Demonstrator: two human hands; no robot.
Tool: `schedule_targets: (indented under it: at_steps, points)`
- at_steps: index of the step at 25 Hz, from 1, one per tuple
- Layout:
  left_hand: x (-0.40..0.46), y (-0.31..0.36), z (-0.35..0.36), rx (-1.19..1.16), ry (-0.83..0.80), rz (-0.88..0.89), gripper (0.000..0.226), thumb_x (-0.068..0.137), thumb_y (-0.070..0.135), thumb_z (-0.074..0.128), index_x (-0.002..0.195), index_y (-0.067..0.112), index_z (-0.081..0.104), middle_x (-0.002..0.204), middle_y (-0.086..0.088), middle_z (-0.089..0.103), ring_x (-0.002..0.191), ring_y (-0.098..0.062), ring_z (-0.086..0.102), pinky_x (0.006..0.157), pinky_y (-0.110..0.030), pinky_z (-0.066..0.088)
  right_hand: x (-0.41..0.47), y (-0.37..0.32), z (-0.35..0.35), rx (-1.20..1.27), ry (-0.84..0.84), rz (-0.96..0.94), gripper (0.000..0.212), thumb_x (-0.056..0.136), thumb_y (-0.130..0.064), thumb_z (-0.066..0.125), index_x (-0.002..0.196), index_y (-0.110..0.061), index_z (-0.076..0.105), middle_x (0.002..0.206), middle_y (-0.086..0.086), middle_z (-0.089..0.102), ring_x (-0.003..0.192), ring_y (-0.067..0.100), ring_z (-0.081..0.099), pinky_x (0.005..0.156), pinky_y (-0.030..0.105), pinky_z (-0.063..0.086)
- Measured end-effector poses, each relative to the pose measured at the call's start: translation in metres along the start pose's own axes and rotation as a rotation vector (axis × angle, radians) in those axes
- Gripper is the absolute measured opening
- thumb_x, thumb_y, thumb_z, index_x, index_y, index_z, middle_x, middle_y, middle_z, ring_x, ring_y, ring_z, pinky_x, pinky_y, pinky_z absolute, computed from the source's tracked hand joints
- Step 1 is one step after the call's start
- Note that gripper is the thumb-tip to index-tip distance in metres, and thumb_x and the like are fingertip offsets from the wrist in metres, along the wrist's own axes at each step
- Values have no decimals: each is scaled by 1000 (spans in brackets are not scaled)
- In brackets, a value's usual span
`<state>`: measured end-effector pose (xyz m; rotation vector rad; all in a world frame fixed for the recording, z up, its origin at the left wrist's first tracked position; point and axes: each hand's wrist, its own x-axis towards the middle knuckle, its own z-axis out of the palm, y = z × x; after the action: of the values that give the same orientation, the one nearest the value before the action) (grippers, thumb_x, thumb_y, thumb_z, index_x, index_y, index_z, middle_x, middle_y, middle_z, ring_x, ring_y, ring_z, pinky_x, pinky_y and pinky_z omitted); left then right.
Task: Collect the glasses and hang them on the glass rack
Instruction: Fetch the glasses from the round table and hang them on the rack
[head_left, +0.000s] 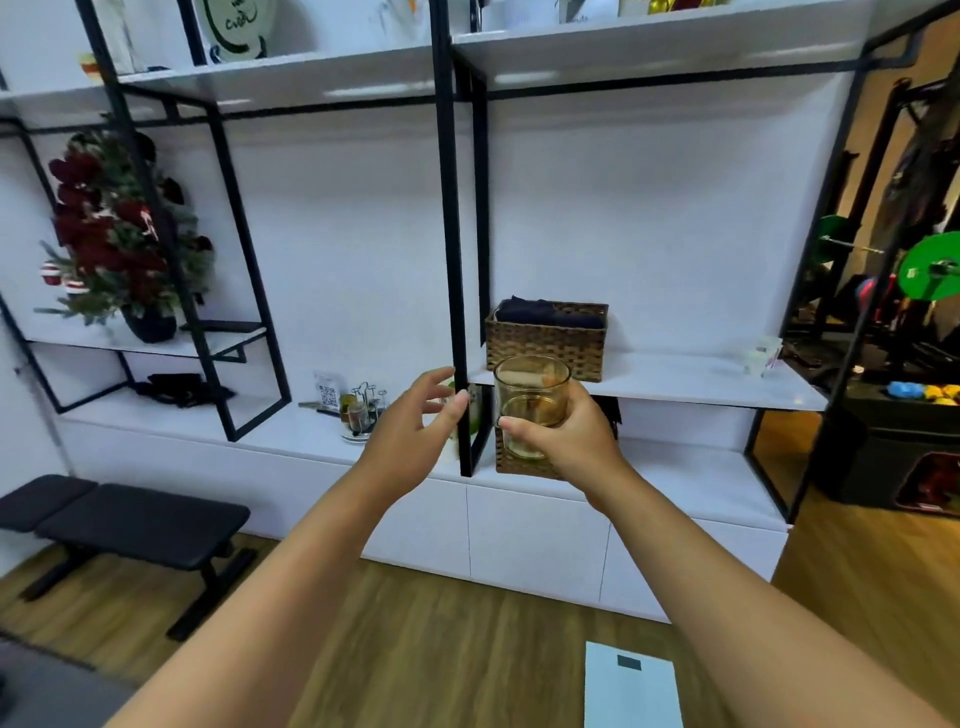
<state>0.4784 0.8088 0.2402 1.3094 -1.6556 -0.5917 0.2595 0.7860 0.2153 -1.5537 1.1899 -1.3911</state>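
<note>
My right hand (569, 434) grips a clear amber-tinted glass (530, 400), held upright in front of the shelving. My left hand (415, 426) is raised beside it, a short gap to the left, fingers loosely spread and holding nothing. On the low white counter (291, 423) to the left stands a small metal glass rack (363, 410) with thin upright pegs on a round base; at least one glass hangs on it. A blurred glass-like object shows just behind my left fingers.
A black metal post (457, 260) of the shelf frame rises between my hands. Wicker baskets (545, 338) sit on the right shelf and below it. A flower arrangement (119, 234) stands at left, a black bench (124, 525) on the wooden floor.
</note>
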Motion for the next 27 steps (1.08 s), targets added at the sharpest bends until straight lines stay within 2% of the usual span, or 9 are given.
schedule_targets:
  at_steps: [3, 5, 8, 12, 14, 18, 22, 25, 27]
  points:
    - [42, -34, 0, 4, -8, -16, 48, 99, 58, 56, 144, 42, 51, 130, 17, 62, 120, 0, 59, 103, -36, 49, 50, 23, 23, -28, -21, 9, 70, 63, -52, 96, 122, -39, 61, 108, -18, 75, 98, -1, 71, 72, 17, 56]
    - [76, -63, -6, 22, -12, -24, 49, 98, 60, 56, 144, 44, 50, 130, 17, 62, 121, -2, 59, 104, -38, 50, 89, 39, 48, -44, -32, 15, 73, 61, -57, 94, 123, -42, 60, 112, -18, 73, 101, 1, 69, 71, 18, 55]
    - [136, -108, -22, 39, -13, -39, 51, 97, 63, 56, 144, 45, 50, 131, 16, 62, 121, -4, 59, 102, -39, 51, 153, 63, 86, -28, -26, 36, 71, 55, -60, 94, 115, -45, 60, 105, -22, 75, 98, -1, 71, 71, 14, 56]
    - [208, -157, -50, 60, 13, -66, 52, 96, 63, 56, 144, 45, 49, 131, 15, 62, 119, -7, 61, 102, -38, 52, 231, 87, 137, -13, -63, 52, 77, 56, -54, 97, 122, -39, 61, 110, -15, 77, 101, 1, 73, 89, 30, 60]
    - [239, -176, -63, 47, 23, -77, 51, 97, 61, 57, 144, 44, 50, 132, 14, 62, 119, -7, 61, 102, -41, 53, 264, 94, 160, -7, -96, 56, 79, 57, -53, 97, 125, -37, 60, 114, -12, 76, 105, 5, 72, 93, 34, 60]
    - [293, -206, -80, 17, 37, -75, 54, 92, 69, 57, 141, 47, 51, 130, 17, 62, 117, -3, 61, 104, -41, 51, 319, 105, 200, 15, -128, 44, 67, 60, -49, 98, 115, -40, 59, 107, -18, 75, 93, -9, 69, 78, 18, 54]
    - [351, -236, -87, 7, 40, -53, 68, 81, 82, 56, 142, 51, 49, 133, 17, 61, 121, -3, 59, 98, -33, 53, 379, 121, 237, 18, -181, 41, 70, 59, -53, 96, 117, -42, 58, 110, -17, 73, 97, -7, 69, 83, 22, 55]
    - [395, -260, -91, 38, 77, -36, 76, 78, 85, 58, 145, 52, 45, 134, 19, 60, 122, 2, 56, 86, -22, 50, 427, 138, 268, 66, -231, 39, 69, 60, -51, 95, 117, -43, 58, 102, -22, 76, 95, -7, 71, 76, 14, 53]
    - [421, -278, -94, 56, 103, -48, 83, 73, 87, 61, 146, 52, 43, 134, 24, 59, 120, 5, 55, 88, -22, 49, 457, 151, 289, 98, -274, 44, 66, 63, -45, 94, 118, -42, 58, 100, -26, 75, 95, -6, 72, 77, 15, 53]
